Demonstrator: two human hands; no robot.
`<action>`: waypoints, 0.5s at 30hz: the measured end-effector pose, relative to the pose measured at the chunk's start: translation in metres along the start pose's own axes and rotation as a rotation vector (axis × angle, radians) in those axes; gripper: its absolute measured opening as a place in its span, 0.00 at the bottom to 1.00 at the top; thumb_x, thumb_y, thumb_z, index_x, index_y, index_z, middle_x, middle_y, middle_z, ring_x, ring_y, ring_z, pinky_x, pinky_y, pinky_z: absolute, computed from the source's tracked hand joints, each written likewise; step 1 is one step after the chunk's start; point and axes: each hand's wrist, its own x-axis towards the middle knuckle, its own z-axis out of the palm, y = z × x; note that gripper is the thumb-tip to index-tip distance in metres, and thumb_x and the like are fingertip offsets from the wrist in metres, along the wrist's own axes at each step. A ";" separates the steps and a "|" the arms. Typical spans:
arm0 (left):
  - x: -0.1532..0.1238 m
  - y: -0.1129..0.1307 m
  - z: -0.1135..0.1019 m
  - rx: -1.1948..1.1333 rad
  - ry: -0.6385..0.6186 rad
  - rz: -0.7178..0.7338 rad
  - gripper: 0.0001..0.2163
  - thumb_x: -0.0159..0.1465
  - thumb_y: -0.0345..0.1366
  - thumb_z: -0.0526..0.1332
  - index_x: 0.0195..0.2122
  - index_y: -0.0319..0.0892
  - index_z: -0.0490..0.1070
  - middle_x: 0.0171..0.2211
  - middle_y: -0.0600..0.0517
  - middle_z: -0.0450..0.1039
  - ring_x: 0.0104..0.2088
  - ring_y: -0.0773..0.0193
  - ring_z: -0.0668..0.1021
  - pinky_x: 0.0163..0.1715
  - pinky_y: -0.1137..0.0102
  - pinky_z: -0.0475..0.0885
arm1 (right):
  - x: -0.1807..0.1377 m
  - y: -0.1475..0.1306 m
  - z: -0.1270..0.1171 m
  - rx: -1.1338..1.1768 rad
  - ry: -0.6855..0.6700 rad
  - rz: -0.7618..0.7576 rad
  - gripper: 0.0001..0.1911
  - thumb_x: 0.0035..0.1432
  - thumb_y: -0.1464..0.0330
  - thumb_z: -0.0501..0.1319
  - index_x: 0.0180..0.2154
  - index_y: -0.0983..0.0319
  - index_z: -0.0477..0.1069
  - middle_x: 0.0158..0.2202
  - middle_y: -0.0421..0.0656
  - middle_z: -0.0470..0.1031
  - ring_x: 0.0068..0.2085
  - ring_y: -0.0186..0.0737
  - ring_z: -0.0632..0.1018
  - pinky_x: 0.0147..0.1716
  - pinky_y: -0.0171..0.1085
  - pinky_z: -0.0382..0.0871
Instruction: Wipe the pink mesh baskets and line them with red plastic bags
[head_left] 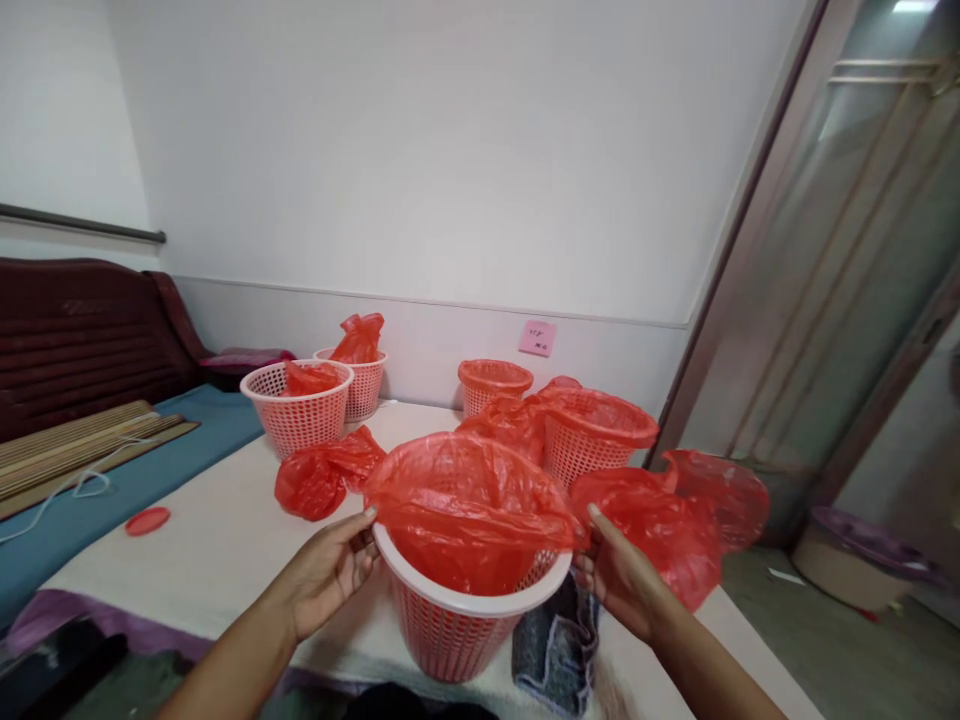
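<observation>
A white lattice plastic basket (pixel 474 604) stands in front of me, with a red plastic bag (pixel 465 525) hanging inside it. The bag's far edge is folded over the rim, while its near edge stretches across the opening, leaving the front rim bare. At the left side of the rim, my left hand (pixel 328 575) pinches the bag's edge between thumb and fingers. My right hand (pixel 621 578) grips the bag's edge at the right, its fingertips partly hidden behind the plastic. Loose red bags (pixel 660 525) lie just beyond my right hand.
Two bag-lined baskets (pixel 589 455) stand behind at the right. Two white baskets (pixel 300 420) holding crumpled red bags are at the back left. A bunched red bag (pixel 322 480), a red disc (pixel 148 520) and folded denim cloth (pixel 556 645) lie on the white-covered surface (pixel 217 570).
</observation>
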 end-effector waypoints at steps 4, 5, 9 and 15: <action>0.002 -0.002 0.000 -0.007 0.048 0.022 0.07 0.61 0.20 0.60 0.37 0.36 0.72 0.28 0.48 0.78 0.23 0.68 0.80 0.23 0.78 0.78 | -0.008 0.006 0.004 0.044 -0.023 -0.016 0.07 0.62 0.67 0.61 0.33 0.64 0.71 0.22 0.39 0.74 0.18 0.28 0.72 0.15 0.26 0.65; 0.002 -0.003 0.000 -0.011 0.060 0.028 0.07 0.61 0.20 0.59 0.36 0.36 0.72 0.28 0.48 0.78 0.24 0.67 0.80 0.25 0.77 0.79 | -0.009 0.007 0.006 0.058 -0.026 -0.028 0.06 0.62 0.69 0.61 0.32 0.64 0.70 0.22 0.39 0.74 0.18 0.28 0.72 0.16 0.26 0.65; -0.002 -0.003 0.001 -0.029 0.110 0.030 0.07 0.61 0.19 0.58 0.33 0.35 0.72 0.27 0.48 0.77 0.23 0.68 0.80 0.26 0.77 0.79 | -0.010 0.016 0.007 0.115 -0.022 -0.049 0.05 0.61 0.71 0.62 0.32 0.64 0.69 0.23 0.39 0.74 0.20 0.29 0.73 0.18 0.28 0.69; -0.017 -0.002 0.007 -0.074 0.147 -0.028 0.08 0.64 0.22 0.55 0.29 0.35 0.70 0.21 0.50 0.74 0.19 0.68 0.78 0.21 0.76 0.77 | -0.018 0.025 0.006 0.239 -0.037 -0.047 0.11 0.52 0.70 0.69 0.30 0.62 0.67 0.21 0.33 0.70 0.19 0.26 0.70 0.17 0.26 0.66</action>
